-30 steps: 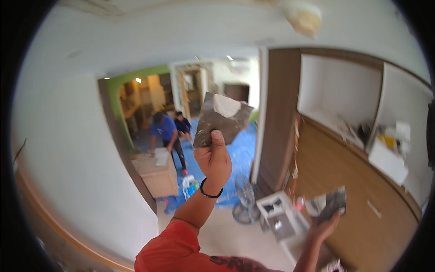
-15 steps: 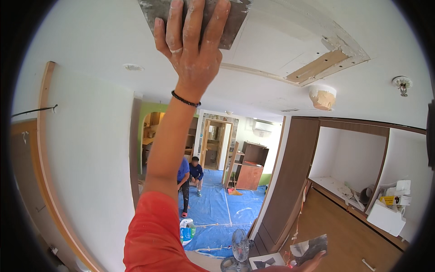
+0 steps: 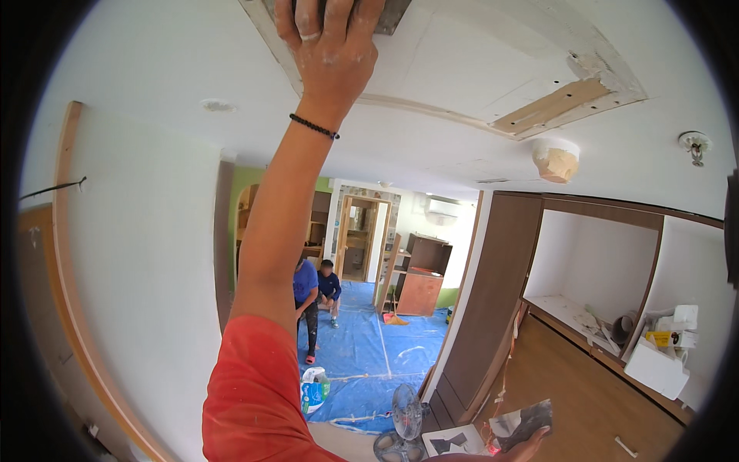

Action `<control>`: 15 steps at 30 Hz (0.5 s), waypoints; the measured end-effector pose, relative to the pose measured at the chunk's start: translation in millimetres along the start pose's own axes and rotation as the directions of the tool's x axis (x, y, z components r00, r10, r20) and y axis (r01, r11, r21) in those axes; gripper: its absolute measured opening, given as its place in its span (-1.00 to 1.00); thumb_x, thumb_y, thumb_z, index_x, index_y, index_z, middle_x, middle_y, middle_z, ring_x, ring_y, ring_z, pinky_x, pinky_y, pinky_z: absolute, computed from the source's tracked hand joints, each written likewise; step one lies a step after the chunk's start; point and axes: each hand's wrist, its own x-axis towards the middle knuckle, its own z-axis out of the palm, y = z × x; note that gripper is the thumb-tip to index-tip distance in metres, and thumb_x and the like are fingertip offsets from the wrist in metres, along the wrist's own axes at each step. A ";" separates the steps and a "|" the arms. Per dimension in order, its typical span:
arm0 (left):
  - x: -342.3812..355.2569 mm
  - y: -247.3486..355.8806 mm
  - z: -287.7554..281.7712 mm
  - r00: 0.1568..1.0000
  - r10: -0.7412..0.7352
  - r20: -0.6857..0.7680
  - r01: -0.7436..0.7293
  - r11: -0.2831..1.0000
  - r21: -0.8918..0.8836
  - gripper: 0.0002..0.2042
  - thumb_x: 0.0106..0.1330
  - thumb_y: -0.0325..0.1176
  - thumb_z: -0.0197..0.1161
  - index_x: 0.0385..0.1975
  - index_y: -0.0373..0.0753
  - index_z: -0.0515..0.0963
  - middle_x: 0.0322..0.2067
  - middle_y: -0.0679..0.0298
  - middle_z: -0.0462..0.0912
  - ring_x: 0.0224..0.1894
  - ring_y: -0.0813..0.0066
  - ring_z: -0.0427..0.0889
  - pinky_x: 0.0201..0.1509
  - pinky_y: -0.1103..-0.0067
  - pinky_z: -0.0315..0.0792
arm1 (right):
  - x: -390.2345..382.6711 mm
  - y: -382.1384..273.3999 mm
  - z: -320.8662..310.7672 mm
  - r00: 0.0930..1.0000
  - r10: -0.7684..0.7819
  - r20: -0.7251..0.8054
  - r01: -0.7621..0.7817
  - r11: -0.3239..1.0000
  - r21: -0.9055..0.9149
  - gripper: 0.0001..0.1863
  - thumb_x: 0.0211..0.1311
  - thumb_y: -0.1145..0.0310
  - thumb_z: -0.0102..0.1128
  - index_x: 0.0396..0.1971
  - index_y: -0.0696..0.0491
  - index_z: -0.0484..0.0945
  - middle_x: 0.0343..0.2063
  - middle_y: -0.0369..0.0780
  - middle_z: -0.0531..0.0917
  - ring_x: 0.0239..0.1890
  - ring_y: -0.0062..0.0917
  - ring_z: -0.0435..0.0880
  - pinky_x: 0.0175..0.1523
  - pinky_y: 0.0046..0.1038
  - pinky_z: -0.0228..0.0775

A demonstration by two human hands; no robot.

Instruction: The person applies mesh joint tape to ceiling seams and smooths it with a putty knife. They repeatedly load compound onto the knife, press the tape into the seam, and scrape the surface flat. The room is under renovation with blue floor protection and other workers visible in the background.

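Left hand (image 3: 332, 58) has moved higher; flat blade (image 3: 395, 17) now mostly cropped.

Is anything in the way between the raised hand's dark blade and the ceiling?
Nothing visible stands between the dark blade and the ceiling; the blade's far face, behind the left hand, is hidden.

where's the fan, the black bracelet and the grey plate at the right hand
fan (image 3: 407, 412), head view, on its round cage
black bracelet (image 3: 314, 126), head view, middle of its band
grey plate (image 3: 526, 423), head view, on its flat face
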 end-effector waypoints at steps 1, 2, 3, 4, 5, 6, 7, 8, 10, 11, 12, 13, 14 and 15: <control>-8.0 -2.1 1.1 1.000 0.013 0.008 -0.013 1.000 0.007 -0.50 0.40 -0.54 0.10 0.36 -0.07 0.48 0.40 0.13 0.38 0.46 0.08 0.27 0.52 0.11 0.09 | 4.1 6.7 -6.1 1.000 -0.005 0.017 0.005 1.000 -0.008 -0.28 0.46 -0.20 0.09 0.25 0.17 0.46 0.14 -0.16 0.58 0.17 -0.35 0.54 0.31 -0.26 0.34; -19.0 -2.8 5.3 1.000 0.009 -0.012 -0.010 1.000 -0.012 -0.46 0.34 -0.58 0.12 0.34 -0.03 0.50 0.38 0.16 0.40 0.44 0.09 0.29 0.51 0.12 0.07 | 10.7 15.2 -17.4 0.999 -0.013 0.030 0.013 1.000 -0.019 -0.27 0.45 -0.21 0.10 0.25 0.17 0.47 0.14 -0.16 0.58 0.18 -0.34 0.53 0.32 -0.26 0.34; -31.1 -3.3 11.9 0.999 0.006 -0.033 -0.007 1.000 -0.030 -0.42 0.27 -0.61 0.13 0.32 0.00 0.52 0.37 0.18 0.42 0.43 0.10 0.30 0.51 0.13 0.06 | 17.1 22.9 -27.8 0.999 -0.020 0.043 0.021 0.999 -0.030 -0.26 0.43 -0.22 0.11 0.25 0.16 0.47 0.14 -0.16 0.58 0.18 -0.34 0.53 0.33 -0.25 0.33; -44.3 -0.8 17.2 0.999 0.008 -0.049 -0.011 0.999 -0.050 -0.38 0.21 -0.65 0.15 0.30 0.04 0.54 0.35 0.20 0.44 0.41 0.11 0.32 0.50 0.14 0.04 | 13.2 19.6 -23.9 0.999 -0.031 0.031 0.032 0.999 -0.014 -0.26 0.43 -0.23 0.12 0.24 0.16 0.48 0.11 -0.18 0.59 0.15 -0.35 0.54 0.29 -0.27 0.35; -54.9 4.5 13.8 1.000 0.001 -0.016 -0.002 0.998 -0.058 -0.35 0.20 -0.66 0.14 0.35 -0.03 0.47 0.38 0.18 0.40 0.43 0.08 0.28 0.50 0.14 0.04 | 5.2 12.8 -16.1 0.999 -0.045 0.017 0.045 0.999 0.002 -0.26 0.42 -0.24 0.13 0.23 0.15 0.49 0.08 -0.19 0.60 0.11 -0.37 0.55 0.25 -0.28 0.37; -63.0 9.6 7.7 0.999 -0.045 0.017 0.047 0.993 -0.104 -0.35 0.19 -0.67 0.14 0.36 -0.07 0.46 0.38 0.16 0.40 0.43 0.08 0.29 0.49 0.12 0.05 | 0.0 8.1 -10.3 0.998 -0.058 0.004 0.058 0.998 0.020 -0.26 0.41 -0.25 0.13 0.22 0.15 0.49 0.06 -0.20 0.60 0.08 -0.39 0.56 0.21 -0.30 0.39; -68.2 16.4 -3.6 0.994 -0.095 0.053 0.102 0.984 -0.148 -0.35 0.19 -0.68 0.13 0.36 -0.11 0.45 0.38 0.15 0.40 0.43 0.07 0.29 0.49 0.11 0.05 | -2.1 5.3 -7.5 0.997 -0.072 -0.006 0.072 0.997 0.025 -0.27 0.41 -0.26 0.13 0.20 0.14 0.50 -0.01 -0.24 0.60 0.01 -0.43 0.56 0.12 -0.33 0.40; -67.7 22.3 -15.4 0.986 -0.137 0.090 0.152 0.970 -0.188 -0.35 0.18 -0.69 0.12 0.37 -0.16 0.44 0.37 0.14 0.40 0.43 0.07 0.29 0.49 0.10 0.05 | -3.8 3.9 -5.4 0.997 -0.081 -0.013 0.082 0.996 0.033 -0.28 0.40 -0.26 0.13 0.18 0.13 0.51 -0.07 -0.28 0.59 -0.07 -0.48 0.55 0.04 -0.37 0.41; -53.0 37.2 -31.1 0.957 -0.291 0.015 0.279 0.898 -0.341 -0.35 0.18 -0.70 0.09 0.37 -0.20 0.42 0.38 0.09 0.38 0.41 0.03 0.31 0.48 0.13 0.10 | -2.6 2.7 -10.3 0.996 -0.092 0.007 0.092 0.996 0.019 -0.29 0.40 -0.28 0.13 0.15 0.10 0.53 -0.18 -0.34 0.57 -0.18 -0.55 0.52 -0.11 -0.44 0.40; -32.8 39.0 -39.1 0.936 -0.351 -0.010 0.321 0.866 -0.384 -0.35 0.18 -0.70 0.08 0.38 -0.26 0.40 0.38 0.03 0.37 0.42 0.00 0.30 0.47 0.13 0.11 | 2.0 4.8 -16.6 0.996 -0.081 0.048 0.081 0.997 0.006 -0.29 0.40 -0.29 0.12 0.14 0.09 0.53 -0.21 -0.37 0.55 -0.22 -0.59 0.49 -0.17 -0.47 0.37; -16.2 45.9 -43.5 0.905 -0.425 -0.023 0.374 0.821 -0.431 -0.34 0.18 -0.71 0.07 0.39 -0.32 0.37 0.38 -0.03 0.35 0.42 -0.04 0.29 0.45 0.13 0.13 | 4.5 4.1 -23.2 0.994 -0.077 0.075 0.078 0.997 -0.017 -0.29 0.40 -0.30 0.12 0.14 0.08 0.53 -0.25 -0.39 0.53 -0.27 -0.62 0.47 -0.24 -0.50 0.34; 7.5 51.8 -45.6 0.866 -0.490 -0.095 0.396 0.790 -0.468 -0.44 0.32 -0.69 0.02 0.38 -0.36 0.35 0.30 -0.11 0.41 0.30 -0.03 0.39 0.36 0.28 0.21 | 1.0 -1.5 -19.8 0.995 -0.083 0.054 0.084 0.996 -0.015 -0.29 0.40 -0.30 0.11 0.14 0.08 0.53 -0.26 -0.40 0.52 -0.28 -0.63 0.46 -0.25 -0.50 0.34; 27.1 54.2 -48.6 0.852 -0.519 -0.073 0.431 0.772 -0.467 -0.42 0.30 -0.70 0.04 0.39 -0.36 0.34 0.29 -0.12 0.41 0.29 -0.04 0.39 0.35 0.27 0.22 | -6.3 -9.1 -9.4 0.996 -0.085 0.035 0.086 0.996 -0.011 -0.29 0.40 -0.30 0.11 0.14 0.08 0.53 -0.28 -0.40 0.51 -0.28 -0.63 0.45 -0.27 -0.50 0.33; 43.6 57.3 -51.7 0.834 -0.549 -0.050 0.467 0.752 -0.466 -0.40 0.27 -0.71 0.06 0.39 -0.36 0.33 0.29 -0.12 0.41 0.28 -0.04 0.39 0.34 0.27 0.23 | -10.2 -13.5 -5.0 0.996 -0.089 0.013 0.089 0.996 -0.009 -0.29 0.40 -0.31 0.10 0.14 0.07 0.53 -0.29 -0.40 0.51 -0.29 -0.64 0.45 -0.28 -0.51 0.33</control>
